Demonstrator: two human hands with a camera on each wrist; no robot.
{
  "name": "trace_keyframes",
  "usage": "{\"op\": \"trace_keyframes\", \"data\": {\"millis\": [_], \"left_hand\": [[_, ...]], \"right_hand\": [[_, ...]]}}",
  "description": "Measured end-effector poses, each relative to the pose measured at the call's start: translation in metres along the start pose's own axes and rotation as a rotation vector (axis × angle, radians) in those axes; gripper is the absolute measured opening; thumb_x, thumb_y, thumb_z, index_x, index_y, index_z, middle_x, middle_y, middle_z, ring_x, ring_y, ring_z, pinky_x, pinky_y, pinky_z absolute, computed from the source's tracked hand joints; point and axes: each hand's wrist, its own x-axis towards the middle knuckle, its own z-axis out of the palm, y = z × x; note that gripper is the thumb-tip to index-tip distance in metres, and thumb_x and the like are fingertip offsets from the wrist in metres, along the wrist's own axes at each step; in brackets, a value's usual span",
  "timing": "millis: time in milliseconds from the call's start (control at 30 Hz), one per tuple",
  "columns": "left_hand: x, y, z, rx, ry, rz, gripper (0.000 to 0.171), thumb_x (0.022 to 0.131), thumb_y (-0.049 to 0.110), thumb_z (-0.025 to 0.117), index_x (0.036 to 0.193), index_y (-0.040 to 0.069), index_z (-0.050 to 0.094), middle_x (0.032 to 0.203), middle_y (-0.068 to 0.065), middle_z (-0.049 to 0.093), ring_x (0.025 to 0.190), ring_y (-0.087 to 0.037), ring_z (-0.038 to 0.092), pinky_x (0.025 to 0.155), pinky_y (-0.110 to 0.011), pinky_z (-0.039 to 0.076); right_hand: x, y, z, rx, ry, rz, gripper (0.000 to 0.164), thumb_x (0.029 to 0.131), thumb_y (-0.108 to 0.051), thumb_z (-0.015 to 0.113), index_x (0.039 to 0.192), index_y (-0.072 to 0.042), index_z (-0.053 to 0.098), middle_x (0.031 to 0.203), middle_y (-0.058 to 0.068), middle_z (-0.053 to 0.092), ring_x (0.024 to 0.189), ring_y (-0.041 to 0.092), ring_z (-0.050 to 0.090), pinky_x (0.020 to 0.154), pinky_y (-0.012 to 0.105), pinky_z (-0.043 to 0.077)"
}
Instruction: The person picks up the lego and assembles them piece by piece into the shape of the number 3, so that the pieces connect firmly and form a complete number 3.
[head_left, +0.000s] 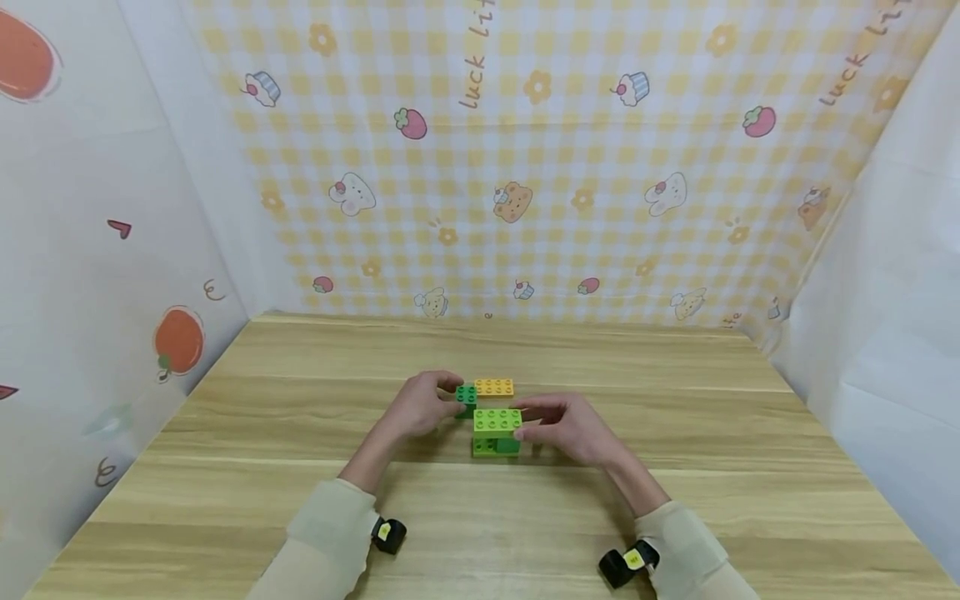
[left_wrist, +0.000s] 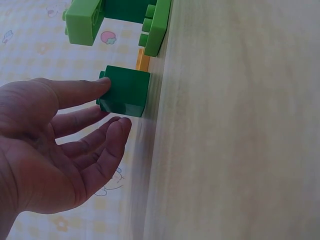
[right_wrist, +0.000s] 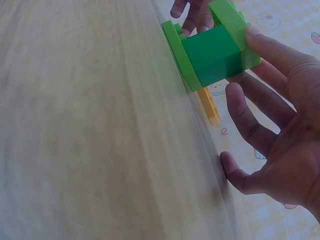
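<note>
My left hand [head_left: 426, 406] pinches a square dark green block [left_wrist: 129, 90] between thumb and forefinger, its other fingers loosely bent. To the right, my right hand [head_left: 572, 427] grips the right end of a long light green block [head_left: 497, 430] by thumb and fingertips. That block sits on a second dark green block [right_wrist: 212, 55], which stands on a thin light green base [right_wrist: 181, 57]. The left part between base and top block is an open gap. In the head view the held dark green block is just behind and left of this stack, apart from it in the left wrist view.
A flat yellow-orange block [head_left: 494, 387] lies behind the stack on the wooden table [head_left: 480, 525]. A checked, printed cloth [head_left: 555, 167] hangs beyond the table's back edge, with pale cloths at both sides.
</note>
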Motion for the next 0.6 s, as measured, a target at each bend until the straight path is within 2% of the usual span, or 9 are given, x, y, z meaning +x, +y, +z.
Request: {"op": "trace_keyframes", "data": {"millis": [133, 333, 600], "left_hand": [[-0.0015, -0.0012, 0.0004, -0.014, 0.002, -0.005, 0.042, 0.097, 0.011, 0.075, 0.137, 0.004, 0.066, 0.134, -0.014, 0.067, 0.115, -0.029, 0.068, 0.079, -0.033, 0.059], [-0.0018, -0.0039, 0.0014, -0.012, 0.01, 0.005, 0.04, 0.097, 0.011, 0.075, 0.136, 0.004, 0.068, 0.132, -0.014, 0.068, 0.113, -0.029, 0.068, 0.078, -0.032, 0.059], [-0.0009, -0.0035, 0.001, -0.007, 0.01, 0.022, 0.037, 0.097, 0.011, 0.075, 0.133, 0.004, 0.069, 0.129, -0.013, 0.069, 0.11, -0.027, 0.069, 0.074, -0.031, 0.057]], "right_hand": [[-0.0002, -0.0002, 0.0012, 0.026, -0.01, -0.004, 0.043, 0.094, -0.023, 0.082, 0.134, -0.01, 0.073, 0.136, 0.018, 0.071, 0.117, 0.03, 0.073, 0.082, 0.027, 0.061], [-0.0002, -0.0006, 0.0024, 0.049, -0.02, 0.005, 0.046, 0.094, -0.021, 0.082, 0.135, -0.004, 0.07, 0.132, 0.021, 0.072, 0.112, 0.028, 0.075, 0.076, 0.032, 0.063], [-0.0008, -0.0023, 0.0026, 0.097, -0.001, 0.013, 0.038, 0.093, -0.017, 0.083, 0.124, -0.004, 0.066, 0.126, 0.022, 0.074, 0.112, 0.028, 0.075, 0.074, 0.034, 0.062]]}}
